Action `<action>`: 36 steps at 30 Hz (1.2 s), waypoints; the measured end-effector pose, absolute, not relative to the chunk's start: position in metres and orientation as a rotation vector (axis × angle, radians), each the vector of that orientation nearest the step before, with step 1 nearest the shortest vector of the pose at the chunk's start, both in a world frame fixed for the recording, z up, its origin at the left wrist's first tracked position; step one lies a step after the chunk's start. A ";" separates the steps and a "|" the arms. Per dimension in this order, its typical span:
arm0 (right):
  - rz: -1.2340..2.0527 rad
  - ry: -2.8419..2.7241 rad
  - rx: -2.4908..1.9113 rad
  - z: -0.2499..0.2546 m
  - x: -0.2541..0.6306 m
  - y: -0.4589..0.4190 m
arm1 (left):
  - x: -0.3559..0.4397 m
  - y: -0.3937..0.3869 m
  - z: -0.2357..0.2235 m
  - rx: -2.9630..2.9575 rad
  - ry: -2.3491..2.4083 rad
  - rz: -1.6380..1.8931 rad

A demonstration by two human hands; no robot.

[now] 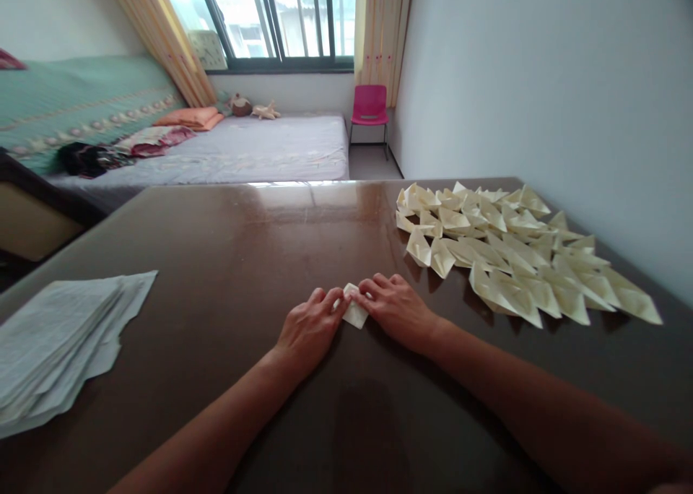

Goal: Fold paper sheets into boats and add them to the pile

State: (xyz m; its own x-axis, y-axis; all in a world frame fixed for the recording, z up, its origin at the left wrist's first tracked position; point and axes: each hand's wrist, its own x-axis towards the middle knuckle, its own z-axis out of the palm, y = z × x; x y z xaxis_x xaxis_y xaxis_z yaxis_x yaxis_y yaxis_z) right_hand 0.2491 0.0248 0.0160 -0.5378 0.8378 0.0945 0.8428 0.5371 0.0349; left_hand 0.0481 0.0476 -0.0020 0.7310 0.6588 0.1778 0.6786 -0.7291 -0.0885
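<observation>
A small folded piece of cream paper lies on the brown table, roughly diamond-shaped, in front of me. From the left side my left hand pinches its edge, thumb and fingertips together. My right hand grips the opposite edge in the same way, so the two sets of fingertips nearly meet over the upper part of the paper. The fingers cover part of its folds. To the right of my right hand stand many folded paper boats of the same cream colour, packed in rows.
A stack of printed sheets lies at the table's left edge. The glossy brown table ends at a white wall on the right. Beyond it are a bed, a pink chair and a window.
</observation>
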 end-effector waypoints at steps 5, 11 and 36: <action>-0.266 -2.698 -1.649 0.017 0.241 0.004 | 0.046 0.040 0.008 -2.737 -1.098 -0.006; -0.234 -2.682 -1.775 0.024 0.240 -0.001 | 0.039 0.035 0.011 -2.765 -1.110 0.006; 0.296 -2.104 -1.098 0.012 0.236 0.019 | 0.035 0.047 0.002 -2.867 -0.956 -1.039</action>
